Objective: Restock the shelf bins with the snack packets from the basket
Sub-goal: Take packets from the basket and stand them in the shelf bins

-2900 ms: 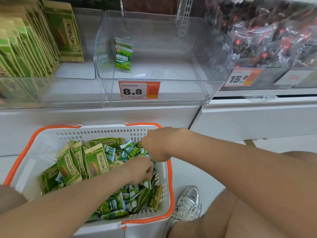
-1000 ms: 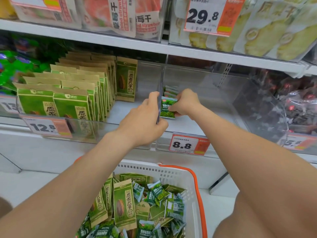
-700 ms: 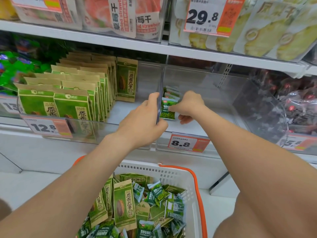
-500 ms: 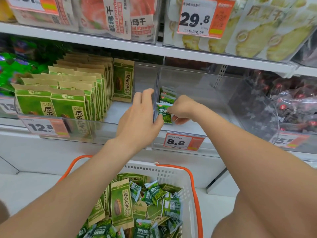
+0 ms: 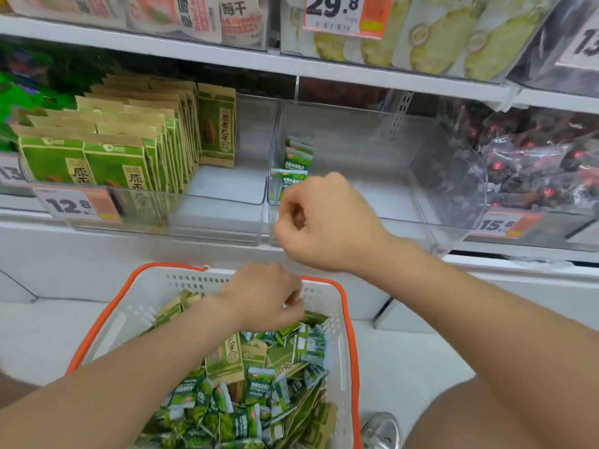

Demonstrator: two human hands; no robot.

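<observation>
Left grip over basket rim, right grip fisted before clear bin

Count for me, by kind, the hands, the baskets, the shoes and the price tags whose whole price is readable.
hands: 2, the left hand and the right hand
basket: 1
shoe: 1
price tags: 3
total: 7

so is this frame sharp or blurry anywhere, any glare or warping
Head view: the right hand and left hand are softly motion-blurred; the clear bin walls show pale reflections; shelf edges bow from the wide-angle lens; packets in the basket look smeared; lighting is even, with few shadows.
</observation>
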